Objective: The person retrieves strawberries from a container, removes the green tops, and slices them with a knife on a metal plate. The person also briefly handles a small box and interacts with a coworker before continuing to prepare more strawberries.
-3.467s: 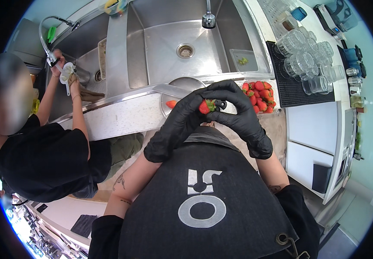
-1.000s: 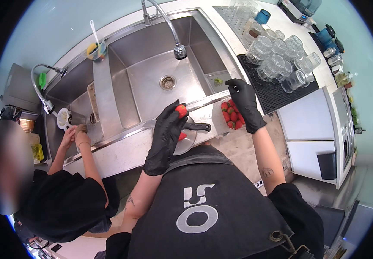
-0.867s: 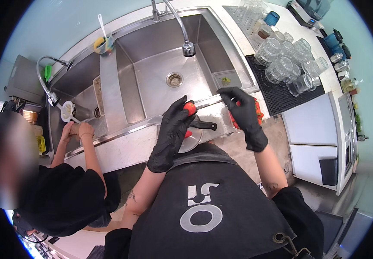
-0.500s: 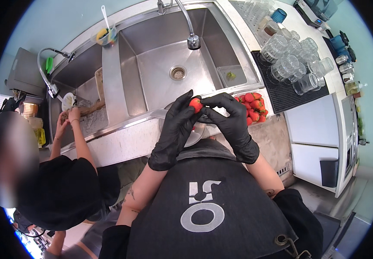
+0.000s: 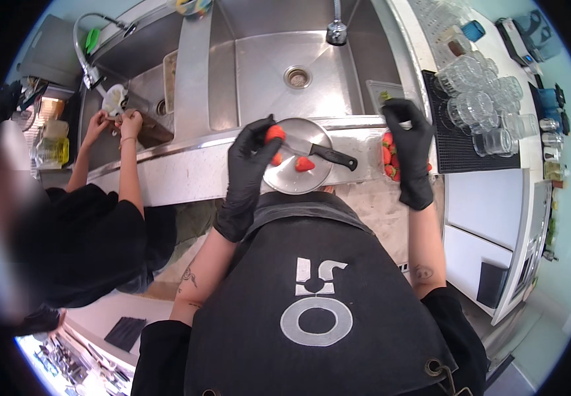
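My left hand (image 5: 246,162), in a black glove, pinches a red strawberry (image 5: 274,133) over the left rim of a round metal plate (image 5: 298,183). On the plate lie another strawberry (image 5: 304,164) and a red piece partly covered by my left fingers. A knife with a black handle (image 5: 335,157) rests across it, blade inward. My right hand (image 5: 412,142), gloved too, is raised above a clear box of strawberries (image 5: 388,158), which it partly hides. Its thumb and forefinger are curved apart, with nothing visible between them. Just beyond its fingertips, green leaves (image 5: 385,96) lie in a clear tray (image 5: 376,89).
A steel sink (image 5: 279,53) with a tap head (image 5: 337,33) lies ahead. Upturned glasses (image 5: 473,105) stand on a black mat (image 5: 460,152) at right. On my left, a co-worker's hands (image 5: 117,122) are at a second basin (image 5: 146,79). A white counter edge (image 5: 186,175) runs along the front.
My hands have parted: the right moved away from the strawberry, rightward and forward over the box, while the left kept a strawberry. The plate and knife have come into clear sight.
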`<state>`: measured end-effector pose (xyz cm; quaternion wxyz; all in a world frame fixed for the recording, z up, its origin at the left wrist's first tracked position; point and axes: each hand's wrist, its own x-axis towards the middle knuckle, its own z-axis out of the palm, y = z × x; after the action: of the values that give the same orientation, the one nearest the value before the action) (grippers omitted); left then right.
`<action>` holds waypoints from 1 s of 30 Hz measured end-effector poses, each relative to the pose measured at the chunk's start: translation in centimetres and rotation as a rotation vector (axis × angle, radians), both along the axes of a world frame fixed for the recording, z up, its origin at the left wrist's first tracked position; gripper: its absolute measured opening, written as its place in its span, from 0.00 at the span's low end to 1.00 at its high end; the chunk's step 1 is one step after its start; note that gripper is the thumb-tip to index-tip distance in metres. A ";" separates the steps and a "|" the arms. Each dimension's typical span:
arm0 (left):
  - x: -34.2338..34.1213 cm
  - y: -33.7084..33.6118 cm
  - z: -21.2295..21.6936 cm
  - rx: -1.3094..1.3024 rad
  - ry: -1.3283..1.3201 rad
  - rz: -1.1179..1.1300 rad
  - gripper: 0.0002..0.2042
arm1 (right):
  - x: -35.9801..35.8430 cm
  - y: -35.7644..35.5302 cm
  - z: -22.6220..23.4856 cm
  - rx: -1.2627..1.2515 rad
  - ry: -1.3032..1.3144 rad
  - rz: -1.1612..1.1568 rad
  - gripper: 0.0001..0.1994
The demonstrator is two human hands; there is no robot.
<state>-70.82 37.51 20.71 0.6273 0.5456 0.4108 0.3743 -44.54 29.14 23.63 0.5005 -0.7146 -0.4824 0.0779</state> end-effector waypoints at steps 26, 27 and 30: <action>1.2 -1.0 -1.0 0.531 0.303 -0.264 0.17 | 3.0 -8.9 -3.6 -0.647 -0.562 -0.069 0.17; 2.0 -1.0 -0.6 0.509 0.272 -0.290 0.17 | 2.9 -8.8 -3.7 -0.634 -0.552 -0.078 0.17; 4.0 -1.3 0.5 0.352 0.180 -0.357 0.17 | 2.5 -8.5 -2.7 -0.474 -0.411 -0.112 0.16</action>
<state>-66.80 36.22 21.22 0.5399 0.7410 0.2909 0.2735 -42.04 20.60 20.88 0.2156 -0.8376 -0.5018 0.0144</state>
